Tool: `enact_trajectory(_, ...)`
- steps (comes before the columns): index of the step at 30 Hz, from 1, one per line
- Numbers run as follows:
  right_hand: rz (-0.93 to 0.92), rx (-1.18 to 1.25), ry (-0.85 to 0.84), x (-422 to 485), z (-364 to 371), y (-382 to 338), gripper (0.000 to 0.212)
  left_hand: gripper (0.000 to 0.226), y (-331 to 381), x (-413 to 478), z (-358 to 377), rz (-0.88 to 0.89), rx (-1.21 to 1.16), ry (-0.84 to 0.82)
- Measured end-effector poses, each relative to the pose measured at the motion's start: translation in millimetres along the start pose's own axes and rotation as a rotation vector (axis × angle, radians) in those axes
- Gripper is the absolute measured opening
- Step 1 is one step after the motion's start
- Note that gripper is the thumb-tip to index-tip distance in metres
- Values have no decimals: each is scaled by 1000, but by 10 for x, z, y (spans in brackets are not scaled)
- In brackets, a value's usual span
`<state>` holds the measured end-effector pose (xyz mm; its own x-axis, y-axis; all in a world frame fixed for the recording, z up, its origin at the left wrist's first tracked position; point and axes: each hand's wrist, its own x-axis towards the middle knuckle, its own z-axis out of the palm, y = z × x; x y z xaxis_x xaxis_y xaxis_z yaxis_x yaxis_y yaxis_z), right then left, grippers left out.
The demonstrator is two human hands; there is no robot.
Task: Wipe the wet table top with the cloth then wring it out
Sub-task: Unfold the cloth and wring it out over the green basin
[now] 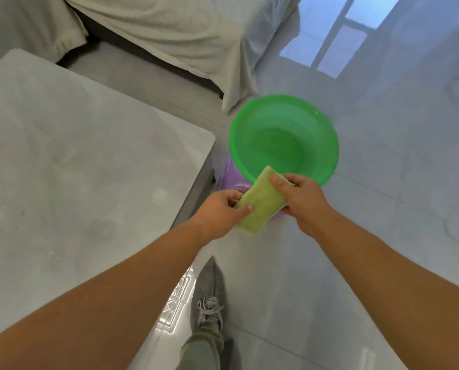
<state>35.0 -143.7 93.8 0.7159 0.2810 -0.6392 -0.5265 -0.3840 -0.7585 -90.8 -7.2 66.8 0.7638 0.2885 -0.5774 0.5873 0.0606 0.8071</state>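
Both hands, left hand [221, 209] and right hand [301, 197], have fingers clamped on the folded cloth [260, 202] ends, held by the green basin [284, 137], likely so drips land there.

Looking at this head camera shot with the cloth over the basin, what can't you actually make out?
- Purple object under the green basin: mostly hidden by the basin and the cloth.
- Water in the basin: motion blur, cannot tell.
- Wetness of the table top: only faint marks, unclear.
- Left hand and right hand cover parts of the cloth; its far side is hidden.
- Bed: cut off by the top edge.
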Motion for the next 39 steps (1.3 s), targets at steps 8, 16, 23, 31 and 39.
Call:
enact_trajectory(8, 9, -209, 12, 960, -108, 29, 18, 27, 75, 984, -60, 38, 533, -110)
enact_trajectory(16, -113, -346, -2, 1312, -122, 203, 19, 53, 131, 1338, -43, 509, 801, -18)
enact_trajectory(23, -195, -422, 7, 1373, -270, 374, 23, 81, 40, 1488, -5, 513, 1071, -148)
enact_trajectory(31, -571, -1006, -52, 1099, -480, 673, 73, 76, 72, 1607, -7, 584, 1091, -176)
enact_trajectory(39, -593, -1059, -55, 1116, -444, 832, 75, 66, 43, 1610, -17, 632, 1080, -174)
